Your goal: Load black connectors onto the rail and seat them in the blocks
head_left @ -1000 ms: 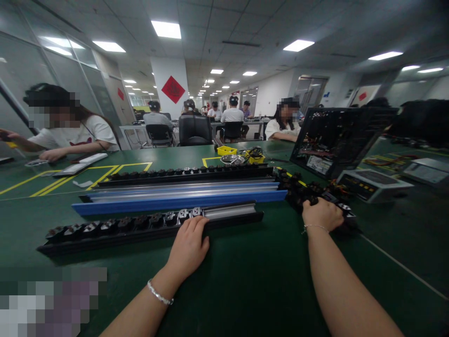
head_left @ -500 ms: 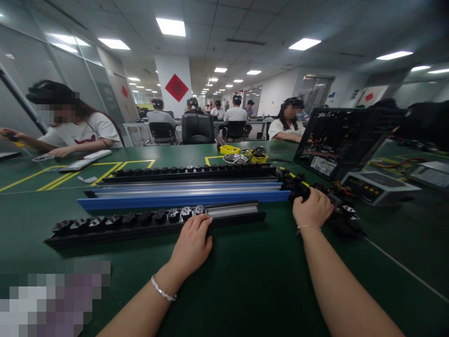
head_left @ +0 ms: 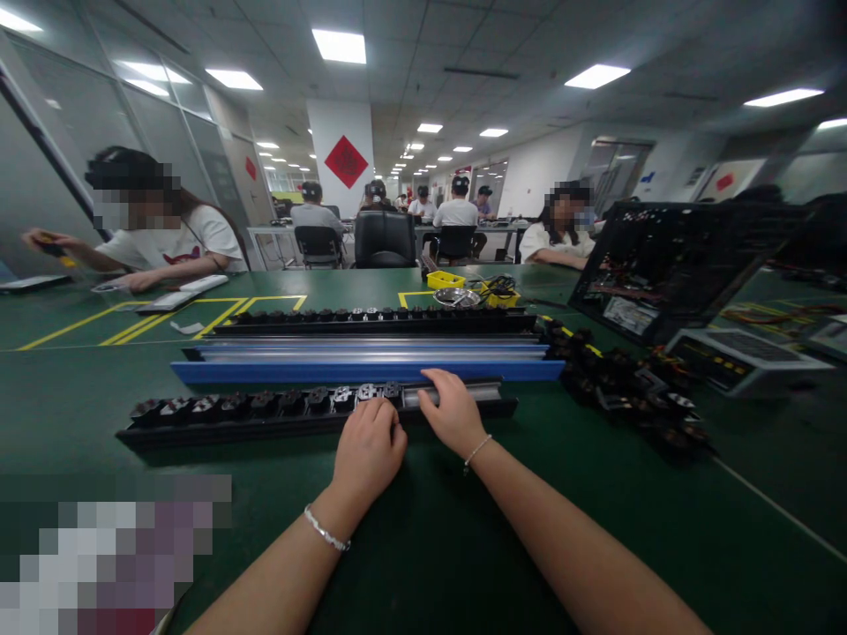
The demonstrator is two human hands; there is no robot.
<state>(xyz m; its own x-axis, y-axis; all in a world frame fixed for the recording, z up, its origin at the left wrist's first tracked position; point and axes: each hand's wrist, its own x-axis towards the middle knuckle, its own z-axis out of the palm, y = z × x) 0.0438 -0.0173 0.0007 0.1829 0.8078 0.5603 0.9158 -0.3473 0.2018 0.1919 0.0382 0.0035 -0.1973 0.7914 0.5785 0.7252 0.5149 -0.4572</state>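
Across the green table lies a black channel rail, with a row of black socket-like modules along its left and middle part. My left hand is closed over the rail's front wall, its curled fingertips by the rightmost modules. My right hand reaches over the bare grey stretch of the rail, just right of the last module. Its thumb and forefinger are apart, and I see nothing between them; the other fingers are partly hidden. A loose pile of black modules lies to the right.
Behind the rail lie a blue-edged metal channel and another filled black rail. A metal dish and yellow tray stand farther back. An open computer case and power supply stand right. People sit across the table.
My right hand has left the module pile and moved left to the rail. The left hand stays on the rail, its fingers now more curled. The view has shifted slightly.
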